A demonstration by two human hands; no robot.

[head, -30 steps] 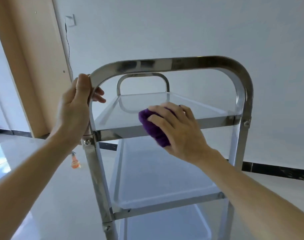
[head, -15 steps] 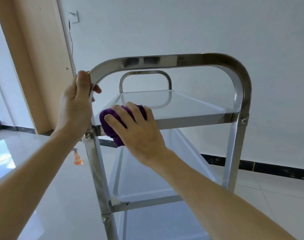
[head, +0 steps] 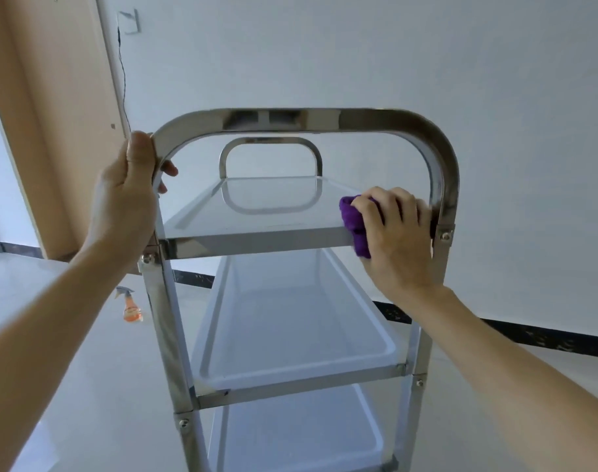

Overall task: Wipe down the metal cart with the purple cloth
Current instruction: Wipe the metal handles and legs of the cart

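A three-shelf metal cart (head: 256,241) with a curved handle frame stands in front of me. My left hand (head: 124,206) grips the frame's left upright where it bends into the top bar. A bunched purple cloth (head: 353,223) is held in my right hand (head: 396,240) and pressed against the near rim of the top shelf at its right end, close to the right upright. Most of the cloth is hidden under my fingers. Below, the middle shelf (head: 290,321) and the bottom shelf (head: 290,437) show.
An orange spray bottle (head: 130,306) stands on the glossy floor left of the cart. A wooden door frame (head: 52,114) rises at the left. A white wall with a dark baseboard (head: 529,335) runs behind the cart.
My right hand has swept the cloth along the top shelf's near rim, from the left end half a second ago to the right end. My left hand has kept its grip.
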